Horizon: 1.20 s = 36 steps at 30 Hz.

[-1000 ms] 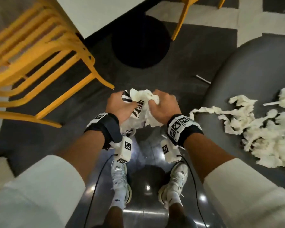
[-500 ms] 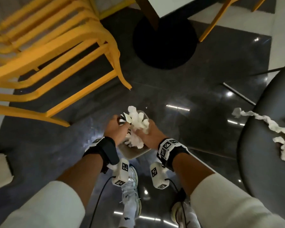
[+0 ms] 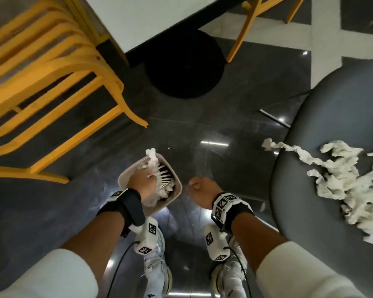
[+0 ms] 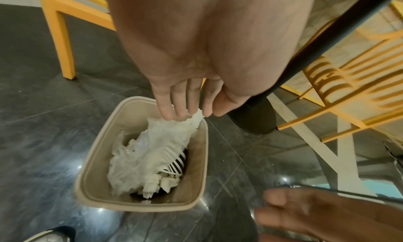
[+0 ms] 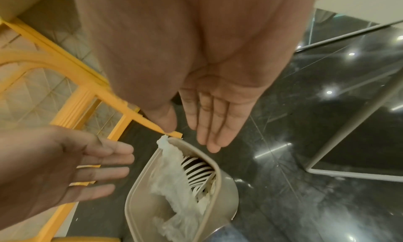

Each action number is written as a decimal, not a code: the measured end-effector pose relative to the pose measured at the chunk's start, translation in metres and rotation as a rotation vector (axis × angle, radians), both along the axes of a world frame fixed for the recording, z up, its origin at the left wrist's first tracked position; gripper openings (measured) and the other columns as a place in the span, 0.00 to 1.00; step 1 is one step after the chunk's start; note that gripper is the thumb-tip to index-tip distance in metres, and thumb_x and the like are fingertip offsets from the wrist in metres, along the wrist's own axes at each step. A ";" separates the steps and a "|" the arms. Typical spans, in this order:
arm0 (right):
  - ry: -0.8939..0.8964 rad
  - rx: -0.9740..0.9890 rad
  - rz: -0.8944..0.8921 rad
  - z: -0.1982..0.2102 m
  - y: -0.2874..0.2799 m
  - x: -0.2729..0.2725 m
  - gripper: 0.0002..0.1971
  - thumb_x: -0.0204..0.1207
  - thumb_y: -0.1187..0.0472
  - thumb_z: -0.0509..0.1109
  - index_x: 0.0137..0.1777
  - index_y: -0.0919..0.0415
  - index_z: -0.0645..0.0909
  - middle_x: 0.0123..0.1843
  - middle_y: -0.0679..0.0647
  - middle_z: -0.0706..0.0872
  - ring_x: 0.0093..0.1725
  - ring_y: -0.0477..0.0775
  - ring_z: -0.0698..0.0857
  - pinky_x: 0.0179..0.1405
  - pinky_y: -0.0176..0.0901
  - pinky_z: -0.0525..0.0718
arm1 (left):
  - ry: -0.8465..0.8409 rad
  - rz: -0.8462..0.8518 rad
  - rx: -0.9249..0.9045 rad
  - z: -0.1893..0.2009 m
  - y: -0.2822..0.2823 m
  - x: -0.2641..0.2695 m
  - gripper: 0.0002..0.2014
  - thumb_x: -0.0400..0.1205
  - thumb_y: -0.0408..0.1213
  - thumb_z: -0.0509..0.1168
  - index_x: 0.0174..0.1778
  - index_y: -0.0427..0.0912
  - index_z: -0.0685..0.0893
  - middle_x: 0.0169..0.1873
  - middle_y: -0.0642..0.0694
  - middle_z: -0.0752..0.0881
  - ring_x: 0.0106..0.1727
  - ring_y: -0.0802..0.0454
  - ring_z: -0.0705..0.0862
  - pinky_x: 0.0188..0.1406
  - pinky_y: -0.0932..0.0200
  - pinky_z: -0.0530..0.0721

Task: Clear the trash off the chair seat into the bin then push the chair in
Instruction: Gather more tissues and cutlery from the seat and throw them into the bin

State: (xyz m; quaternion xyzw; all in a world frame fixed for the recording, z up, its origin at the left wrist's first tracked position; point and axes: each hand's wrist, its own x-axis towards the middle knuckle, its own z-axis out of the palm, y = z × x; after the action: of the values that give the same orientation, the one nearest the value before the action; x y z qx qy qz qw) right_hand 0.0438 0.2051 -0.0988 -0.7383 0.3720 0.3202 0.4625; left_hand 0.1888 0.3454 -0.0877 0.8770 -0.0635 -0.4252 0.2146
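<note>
Hanging over the beige bin [image 4: 139, 196], the left hand [image 4: 187, 97] has straight fingers brushing the white tissue [image 4: 150, 152] that lies inside; the right hand [image 5: 218, 116], spread and holding nothing, is just beside the bin, while more shredded tissue [image 3: 340, 181] lies on the grey chair seat [image 3: 336, 100]

Around my work spot:
I see a yellow chair [image 3: 52, 82] at ten o'clock, a table [image 3: 159, 20] at twelve, its black base [image 3: 181, 67] below.
</note>
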 end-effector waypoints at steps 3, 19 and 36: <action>-0.050 -0.048 -0.141 0.032 -0.037 -0.027 0.18 0.76 0.51 0.64 0.63 0.51 0.85 0.62 0.56 0.90 0.62 0.62 0.88 0.63 0.46 0.84 | -0.034 -0.078 -0.031 0.014 -0.029 -0.012 0.13 0.83 0.30 0.57 0.52 0.34 0.87 0.55 0.36 0.88 0.59 0.38 0.84 0.62 0.49 0.79; -0.215 -0.521 -0.586 0.120 -0.279 -0.240 0.11 0.77 0.55 0.64 0.54 0.52 0.86 0.50 0.56 0.93 0.54 0.61 0.89 0.57 0.51 0.86 | -0.133 -0.666 -0.379 0.099 -0.338 -0.215 0.20 0.75 0.34 0.68 0.64 0.48 0.81 0.60 0.45 0.81 0.61 0.45 0.82 0.66 0.51 0.80; 0.009 -0.854 -0.722 0.106 -0.445 -0.374 0.37 0.72 0.58 0.73 0.81 0.51 0.65 0.86 0.59 0.59 0.85 0.64 0.57 0.83 0.61 0.64 | -0.453 -1.184 -0.306 0.052 -0.526 -0.368 0.37 0.77 0.28 0.62 0.79 0.61 0.63 0.85 0.47 0.51 0.83 0.38 0.54 0.75 0.37 0.65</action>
State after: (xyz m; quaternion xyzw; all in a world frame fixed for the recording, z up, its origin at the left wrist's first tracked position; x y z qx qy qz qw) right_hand -0.3298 -0.2403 0.0073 -0.6846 0.6998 -0.0346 0.2010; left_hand -0.1789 -0.1809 -0.0361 0.7211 -0.6394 -0.2625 0.0478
